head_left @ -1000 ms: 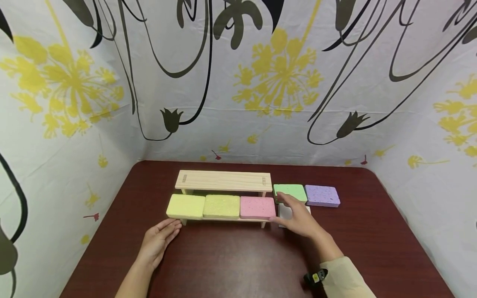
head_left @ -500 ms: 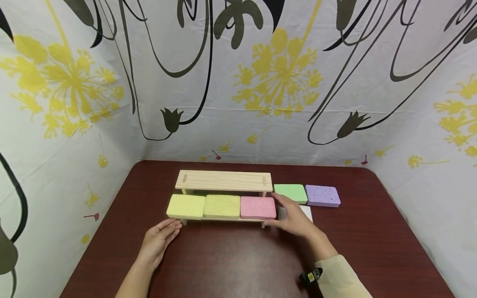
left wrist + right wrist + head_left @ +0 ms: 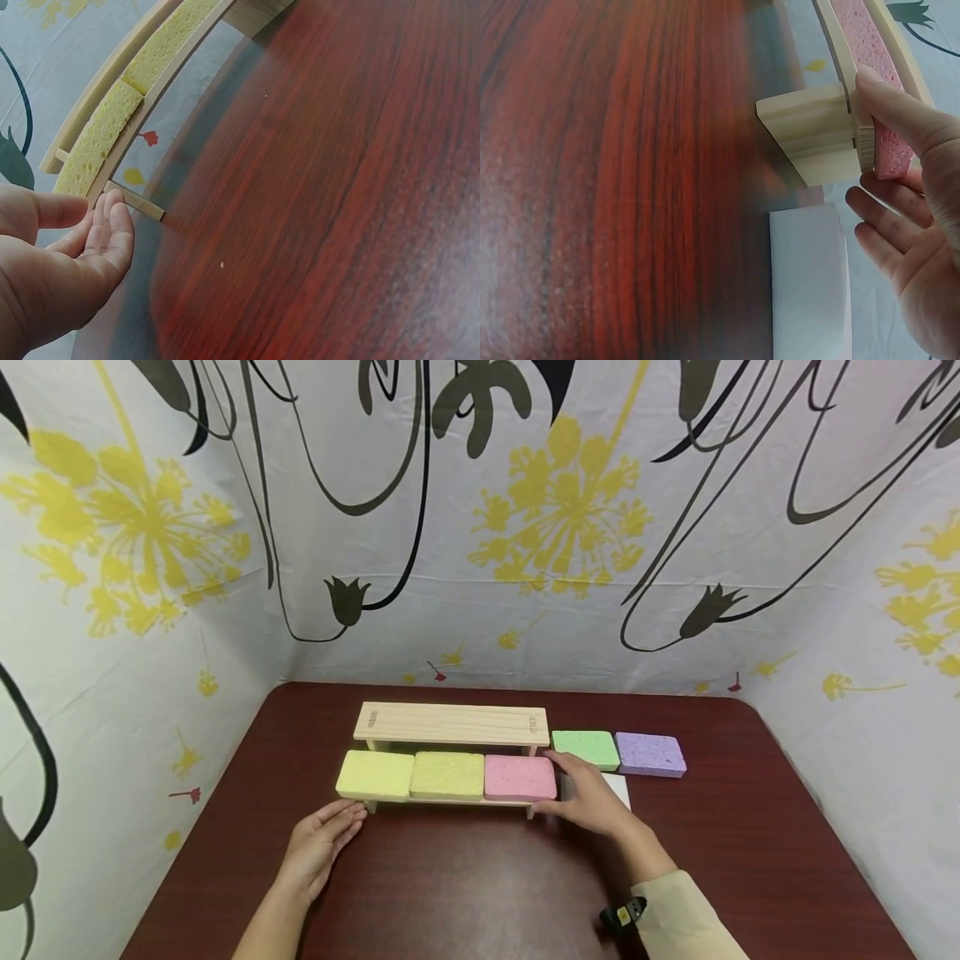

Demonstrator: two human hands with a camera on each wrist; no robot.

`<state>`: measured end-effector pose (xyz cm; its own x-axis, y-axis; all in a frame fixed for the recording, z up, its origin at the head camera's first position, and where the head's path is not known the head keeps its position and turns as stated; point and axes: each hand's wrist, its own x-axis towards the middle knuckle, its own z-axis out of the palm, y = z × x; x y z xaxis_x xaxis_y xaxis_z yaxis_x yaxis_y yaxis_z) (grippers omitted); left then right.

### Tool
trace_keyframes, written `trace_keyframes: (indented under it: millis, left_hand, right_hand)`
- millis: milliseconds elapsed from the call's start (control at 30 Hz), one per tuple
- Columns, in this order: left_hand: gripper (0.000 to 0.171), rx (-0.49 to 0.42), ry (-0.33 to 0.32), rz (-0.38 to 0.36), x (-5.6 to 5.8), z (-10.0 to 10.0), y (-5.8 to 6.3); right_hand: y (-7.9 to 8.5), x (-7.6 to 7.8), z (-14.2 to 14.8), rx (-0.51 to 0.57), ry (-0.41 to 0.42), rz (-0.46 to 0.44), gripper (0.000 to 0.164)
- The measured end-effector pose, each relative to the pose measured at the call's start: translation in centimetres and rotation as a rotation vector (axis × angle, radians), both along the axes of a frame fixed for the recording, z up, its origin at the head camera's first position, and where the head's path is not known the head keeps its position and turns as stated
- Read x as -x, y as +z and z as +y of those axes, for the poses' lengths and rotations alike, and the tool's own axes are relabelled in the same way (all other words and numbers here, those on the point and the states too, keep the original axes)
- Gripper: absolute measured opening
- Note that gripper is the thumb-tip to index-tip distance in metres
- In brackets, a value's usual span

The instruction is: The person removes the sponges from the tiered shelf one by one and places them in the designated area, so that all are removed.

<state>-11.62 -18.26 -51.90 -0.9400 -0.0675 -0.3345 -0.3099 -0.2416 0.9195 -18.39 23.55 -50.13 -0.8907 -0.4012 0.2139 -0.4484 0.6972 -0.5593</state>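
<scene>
In the head view a low wooden stand carries a pale yellow sponge, a darker yellow sponge and a pink sponge in a row. The stand's front edge shows below them. My left hand rests its fairly straight fingers at the left end, by the front leg; its exact contact is partly hidden. At the other end my right hand pinches the pink sponge, thumb on the front side and index finger behind. The right wrist view shows its remaining fingers loosely bent beneath that end.
Behind stands a second wooden stand, with bare top. Green and purple sponges lie to the right. A white block sits beside the right hand, partly hidden in the head view. Patterned cloth rises behind the dark table.
My right hand has come left and slightly down from beside the green sponge onto the pink sponge's right end, then stayed there. The left hand has hardly moved.
</scene>
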Motion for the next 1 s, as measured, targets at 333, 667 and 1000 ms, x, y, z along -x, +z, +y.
trace_keyframes:
  millis: [333, 667, 1000]
  left_hand:
    - [0.044, -0.006, 0.004, 0.0, 0.2, 0.0, -0.2]
    - [0.049, -0.013, -0.011, 0.028, 0.0, -0.1, -0.3]
    - [0.046, 0.006, -0.003, -0.017, 0.1, 0.0, -0.1]
  right_hand:
    - [0.0, -0.4, 1.1, 0.021, -0.022, 0.003, 0.085]
    - [0.2, -1.0, 2.6, 0.042, -0.031, 0.057, 0.08]
    - [0.7, -1.5, 4.9, 0.043, -0.067, 0.032, 0.081]
